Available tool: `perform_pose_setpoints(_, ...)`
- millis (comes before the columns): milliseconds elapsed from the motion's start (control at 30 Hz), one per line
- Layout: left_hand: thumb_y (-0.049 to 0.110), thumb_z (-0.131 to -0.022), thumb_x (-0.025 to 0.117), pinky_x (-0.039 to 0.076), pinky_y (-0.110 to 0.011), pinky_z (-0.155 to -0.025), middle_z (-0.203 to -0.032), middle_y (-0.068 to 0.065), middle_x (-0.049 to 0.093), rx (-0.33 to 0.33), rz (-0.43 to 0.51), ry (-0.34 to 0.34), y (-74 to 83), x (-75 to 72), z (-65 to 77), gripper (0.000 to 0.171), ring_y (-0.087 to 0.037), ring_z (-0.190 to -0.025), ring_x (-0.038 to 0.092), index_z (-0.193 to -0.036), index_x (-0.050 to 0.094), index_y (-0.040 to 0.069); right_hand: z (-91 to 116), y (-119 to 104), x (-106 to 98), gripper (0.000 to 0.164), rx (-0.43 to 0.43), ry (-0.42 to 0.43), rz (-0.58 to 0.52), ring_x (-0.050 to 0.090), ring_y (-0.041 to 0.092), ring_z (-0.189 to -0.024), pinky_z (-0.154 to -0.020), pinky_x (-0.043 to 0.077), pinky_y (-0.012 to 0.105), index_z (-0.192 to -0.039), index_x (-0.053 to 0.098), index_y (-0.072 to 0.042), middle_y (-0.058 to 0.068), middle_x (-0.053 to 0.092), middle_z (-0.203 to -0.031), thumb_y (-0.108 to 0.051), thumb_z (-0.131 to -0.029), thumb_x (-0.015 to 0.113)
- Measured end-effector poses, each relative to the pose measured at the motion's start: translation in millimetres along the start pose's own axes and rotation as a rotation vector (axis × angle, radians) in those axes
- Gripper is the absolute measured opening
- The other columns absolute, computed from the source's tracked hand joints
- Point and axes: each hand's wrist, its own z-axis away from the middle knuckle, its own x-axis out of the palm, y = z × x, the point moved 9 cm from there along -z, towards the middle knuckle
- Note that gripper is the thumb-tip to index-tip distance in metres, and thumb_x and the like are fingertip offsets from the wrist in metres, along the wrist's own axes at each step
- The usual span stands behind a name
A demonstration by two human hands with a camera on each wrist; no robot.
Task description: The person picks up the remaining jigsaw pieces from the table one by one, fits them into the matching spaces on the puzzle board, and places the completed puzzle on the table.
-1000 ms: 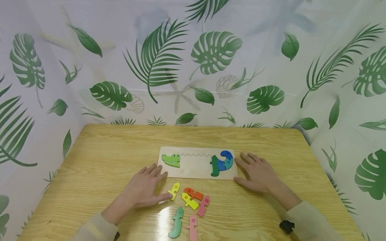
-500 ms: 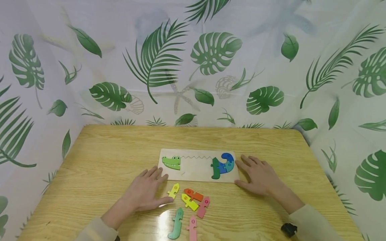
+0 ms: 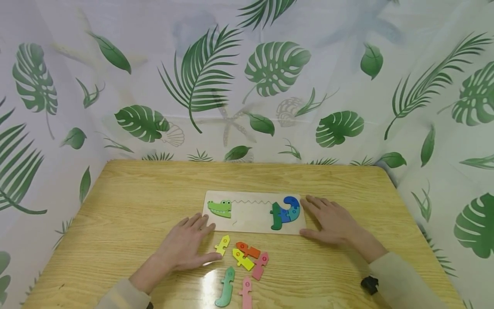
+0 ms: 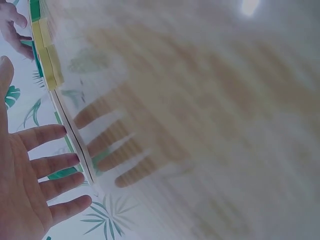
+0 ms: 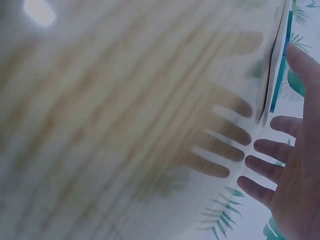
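A pale wooden puzzle board (image 3: pixel 251 219) lies on the table, with a light green crocodile head piece (image 3: pixel 220 209) at its left end. At its right end sit a dark green leg piece (image 3: pixel 275 218) and joined blue tail pieces (image 3: pixel 292 210). My left hand (image 3: pixel 185 244) has its fingertips at the board's lower left corner, thumb beside a small yellow piece (image 3: pixel 222 245). My right hand (image 3: pixel 332 221) spreads along the right edge, fingertips and thumb right at it. Both wrist views show extended fingers on the left hand (image 4: pixel 35 175) and right hand (image 5: pixel 290 165).
Loose puzzle pieces lie in front of the board: an orange one (image 3: pixel 248 249), another yellow one (image 3: pixel 243 259), two pink ones (image 3: pixel 260 266) and a teal leg piece (image 3: pixel 226 286). A leaf-patterned curtain (image 3: pixel 247 86) borders the wooden table (image 3: pixel 154 189) behind and at the sides.
The board has shifted slightly toward me, its right end a little more. My left thumb has slid off the small yellow piece. The right fingers moved slightly farther up the board's edge.
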Motion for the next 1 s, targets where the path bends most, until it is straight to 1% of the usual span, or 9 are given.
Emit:
perform_pose_setpoints(100,0.083,-0.092,0.050,0.043,-0.059,-0.120,-0.161,-0.017,0.051,0.007,0.001,0.001,0.3,-0.1,0.3,0.091,-0.040,-0.151,0.047,-0.152,0.057,0.016,-2.6,3.3,2.4,0.100,0.002,-0.011,0.000,0.047,0.046,-0.148,-0.117,0.041,0.067,-0.164,0.039,-0.011,0.019,0.043,-0.166,-0.078,-0.091,0.057)
perform_pose_setpoints(300,0.079,-0.093,0.052,0.043,-0.056,-0.121,-0.161,-0.016,0.052,0.042,-0.003,0.015,-0.7,-1.2,0.8,0.087,-0.040,-0.150,0.048,-0.151,0.057,0.014,-6.8,5.4,1.3,0.102,-0.018,-0.008,0.046,0.049,0.045,-0.147,-0.116,0.042,0.067,-0.162,0.040,-0.010,0.021,0.045,-0.164,-0.081,-0.090,0.055)
perform_pose_setpoints(433,0.078,-0.094,0.053,0.043,-0.053,-0.121,-0.159,-0.016,0.054,0.081,-0.021,0.039,-1.1,-3.6,1.1,0.086,-0.039,-0.149,0.050,-0.151,0.057,0.013,-7.9,6.9,2.9,0.104,-0.017,-0.027,0.054,0.048,0.045,-0.148,-0.117,0.040,0.066,-0.163,0.039,-0.011,0.021,0.044,-0.165,-0.083,-0.090,0.054)
perform_pose_setpoints(633,0.076,-0.093,0.057,0.046,-0.054,-0.119,-0.155,-0.014,0.058,0.146,-0.009,0.079,0.9,-8.0,0.4,0.084,-0.037,-0.146,0.053,-0.150,0.058,0.014,-8.9,9.6,6.8,0.105,-0.014,-0.040,0.072,0.046,0.044,-0.149,-0.119,0.040,0.066,-0.164,0.037,-0.011,0.020,0.042,-0.166,-0.084,-0.090,0.053)
perform_pose_setpoints(767,0.077,-0.093,0.057,0.046,-0.055,-0.118,-0.154,-0.013,0.059,0.185,-0.012,0.080,3.2,-8.7,-1.0,0.084,-0.037,-0.145,0.054,-0.151,0.056,0.016,-9.1,9.8,7.2,0.106,-0.016,-0.036,0.074,0.047,0.044,-0.149,-0.118,0.040,0.066,-0.164,0.037,-0.011,0.020,0.043,-0.166,-0.084,-0.089,0.053)
perform_pose_setpoints(1000,0.078,-0.091,0.058,0.048,-0.052,-0.117,-0.147,-0.011,0.062,0.249,-0.059,0.082,9.2,-10.1,-4.9,0.084,-0.033,-0.140,0.057,-0.149,0.057,0.016,-10.2,6.5,6.7,0.105,-0.021,-0.036,0.070,0.047,0.045,-0.148,-0.117,0.041,0.065,-0.164,0.038,-0.012,0.020,0.044,-0.166,-0.084,-0.089,0.054)
